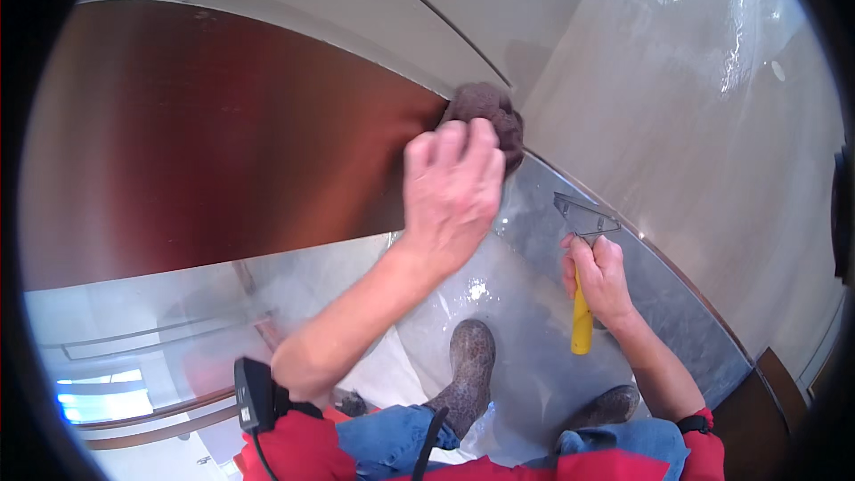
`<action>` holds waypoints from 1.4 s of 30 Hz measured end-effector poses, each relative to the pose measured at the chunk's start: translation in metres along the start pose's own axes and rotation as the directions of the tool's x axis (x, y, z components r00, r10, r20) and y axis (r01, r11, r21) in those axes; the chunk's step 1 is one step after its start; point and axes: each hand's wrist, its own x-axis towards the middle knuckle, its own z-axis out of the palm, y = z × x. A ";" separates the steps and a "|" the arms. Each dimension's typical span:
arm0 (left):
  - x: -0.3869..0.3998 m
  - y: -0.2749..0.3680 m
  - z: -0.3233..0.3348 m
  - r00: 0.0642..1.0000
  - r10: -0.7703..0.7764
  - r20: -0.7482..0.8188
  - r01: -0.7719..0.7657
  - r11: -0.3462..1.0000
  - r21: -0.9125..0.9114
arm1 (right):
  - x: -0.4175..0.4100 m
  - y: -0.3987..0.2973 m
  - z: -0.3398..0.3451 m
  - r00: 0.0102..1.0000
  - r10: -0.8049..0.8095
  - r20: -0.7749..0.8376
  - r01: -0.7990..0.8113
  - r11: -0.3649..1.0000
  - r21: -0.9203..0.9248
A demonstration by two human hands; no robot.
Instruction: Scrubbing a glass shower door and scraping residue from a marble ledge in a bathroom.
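My left hand [455, 180] grips a bunched brown cloth or sponge [481, 103], pressed near the corner where a brown panel meets the pale wall. Some blur lies over this hand, and its palm side is hidden. In my right hand [598, 274] is a scraper with a yellow handle [582, 321] and a flat triangular metal head [588, 215]. The head points up and away from me, over a grey band [641, 274] at the foot of the wall. Whether it touches that band I cannot tell.
A glossy dark reddish-brown panel [220, 140] spans the left. The pale wall [668, 113] at the right has wet, shiny streaks. Beneath me, two patterned rubber boots [473, 361] stand on a shiny floor [528, 347] beside white sheeting [387, 367]. Brown trim [748, 414] shows at lower right.
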 end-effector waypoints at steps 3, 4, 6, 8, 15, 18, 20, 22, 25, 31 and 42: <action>-0.041 0.013 0.063 0.897 0.173 0.407 -0.250 0.958 0.143 | -0.009 0.012 0.000 0.999 0.037 -0.030 -0.036 0.999 0.025; -0.052 0.021 0.078 0.908 0.135 0.396 -0.220 0.959 0.177 | -0.010 0.008 -0.006 0.998 0.018 -0.067 -0.018 1.000 0.005; -0.066 0.031 0.097 0.941 0.053 0.335 -0.109 0.983 0.149 | -0.018 0.001 -0.022 0.995 0.037 -0.090 -0.040 0.999 -0.025; -0.071 0.025 0.092 0.911 0.095 0.402 -0.113 0.993 0.022 | -0.028 -0.005 -0.038 0.993 0.065 -0.103 -0.069 0.997 -0.032; -0.130 0.011 0.017 0.496 -0.217 0.841 0.257 0.962 0.096 | -0.052 -0.010 -0.049 0.997 -0.030 -0.064 0.026 0.997 -0.075; -0.062 0.016 0.008 0.819 -0.257 0.512 0.403 0.894 -0.196 | -0.053 -0.010 -0.055 0.987 -0.020 -0.158 0.033 0.996 0.080; -0.024 0.044 0.039 0.898 -0.331 0.290 0.416 0.854 -0.313 | -0.053 -0.001 -0.065 0.975 0.044 -0.218 -0.023 0.995 0.098; -0.014 0.079 0.074 0.870 -0.390 0.301 0.470 0.841 -0.269 | -0.046 0.006 -0.067 0.962 0.126 -0.242 -0.077 0.976 0.204; -0.040 0.117 0.103 0.807 -0.518 0.282 0.588 0.743 -0.319 | -0.048 0.004 -0.065 0.950 0.110 -0.292 -0.049 0.977 0.209; -0.150 0.118 0.065 0.769 -0.402 0.497 0.629 0.611 -0.480 | -0.047 0.014 -0.082 0.921 0.163 -0.353 -0.082 0.969 0.232; -0.138 0.089 0.082 0.485 -0.774 0.407 0.870 0.476 -0.133 | -0.041 -0.006 -0.065 0.954 0.044 -0.298 0.006 0.986 0.165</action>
